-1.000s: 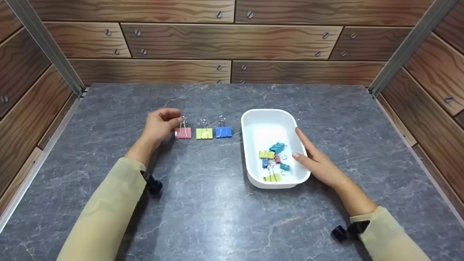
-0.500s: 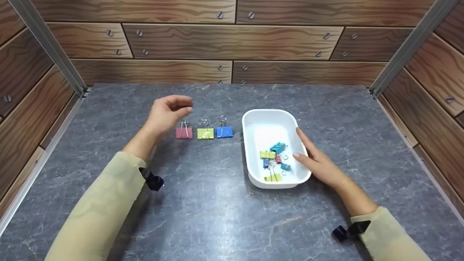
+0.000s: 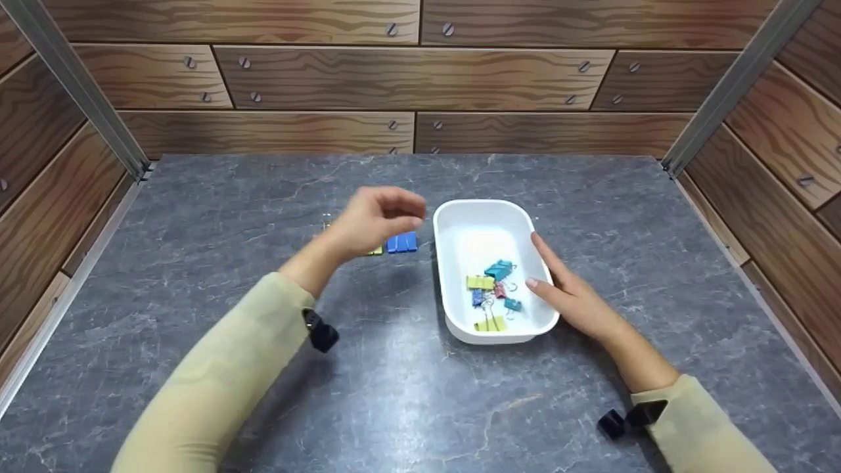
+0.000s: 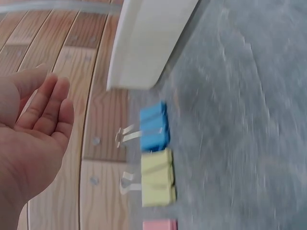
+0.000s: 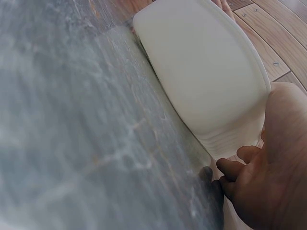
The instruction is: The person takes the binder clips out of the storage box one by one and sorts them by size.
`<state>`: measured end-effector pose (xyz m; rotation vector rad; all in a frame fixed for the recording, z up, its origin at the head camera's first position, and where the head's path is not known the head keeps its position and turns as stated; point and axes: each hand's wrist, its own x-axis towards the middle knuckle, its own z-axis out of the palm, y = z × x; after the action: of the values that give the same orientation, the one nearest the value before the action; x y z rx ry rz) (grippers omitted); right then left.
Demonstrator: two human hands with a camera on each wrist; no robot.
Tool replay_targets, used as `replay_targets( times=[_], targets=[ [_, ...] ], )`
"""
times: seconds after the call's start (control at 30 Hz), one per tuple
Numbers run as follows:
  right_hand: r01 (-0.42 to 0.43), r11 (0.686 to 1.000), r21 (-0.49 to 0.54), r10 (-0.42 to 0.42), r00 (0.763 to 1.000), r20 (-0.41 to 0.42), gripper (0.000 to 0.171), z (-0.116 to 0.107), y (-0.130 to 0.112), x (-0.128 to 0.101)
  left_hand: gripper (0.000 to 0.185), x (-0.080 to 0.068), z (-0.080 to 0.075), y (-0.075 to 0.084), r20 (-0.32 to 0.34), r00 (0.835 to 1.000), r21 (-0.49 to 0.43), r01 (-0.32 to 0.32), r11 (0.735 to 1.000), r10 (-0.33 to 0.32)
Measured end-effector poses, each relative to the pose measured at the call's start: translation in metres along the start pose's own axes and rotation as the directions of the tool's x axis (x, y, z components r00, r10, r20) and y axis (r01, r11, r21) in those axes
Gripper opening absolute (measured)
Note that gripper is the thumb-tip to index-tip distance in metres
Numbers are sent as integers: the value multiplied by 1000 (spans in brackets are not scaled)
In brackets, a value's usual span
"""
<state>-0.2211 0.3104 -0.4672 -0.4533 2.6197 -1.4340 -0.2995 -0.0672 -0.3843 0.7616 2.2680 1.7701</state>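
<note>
Grey marbled table [image 3: 394,394], walled in by wood-grain panels [image 3: 414,75]. Left: pink clip [image 4: 159,224], only its edge showing at the bottom of the left wrist view, hidden behind the hand in the head view. Next along, yellow clip [image 4: 158,177], flat on the table, wire handles pointing toward the panels; a sliver of it shows under the hand in the head view. Next, blue clip [image 3: 401,242], just beside the yellow one, the three forming one row. Left hand [image 3: 376,220]: raised above the row, over the pink and yellow clips, touching none; fingers [image 4: 52,109] relaxed and slightly bent, palm bare, nothing grasped. Centre right: white tray [image 3: 453,217], oblong, standing just right of the blue clip with a narrow gap between. Contents, gathered in its near half: loose clips [image 3: 491,292], teal, yellow, blue and pink, lying mixed and touching. Right hand [image 3: 568,294]: laid against the tray's right wall, fingers straight along the rim, thumb tip at the rim's edge; it steadies rather than grasps, and nothing is pinched.
</note>
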Motion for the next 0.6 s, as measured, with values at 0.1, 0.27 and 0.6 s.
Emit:
replay_targets(
  times=[0.1, 0.27, 0.6],
  targets=[
    [-1, 1000, 2, 1, 1000, -2, 76, 1, 1, 0, 28, 7, 17, -2, 67, 998, 28, -22, 999, 20],
    [4, 1000, 6, -4, 1000, -4, 76, 0, 2, -1, 29, 21, 44, 1, 159, 987, 85, -37, 996, 23],
    [15, 999, 34, -15, 1000, 2, 77, 0, 1, -1, 27, 44, 80, 0, 271, 962, 86, -54, 995, 29]
  ],
)
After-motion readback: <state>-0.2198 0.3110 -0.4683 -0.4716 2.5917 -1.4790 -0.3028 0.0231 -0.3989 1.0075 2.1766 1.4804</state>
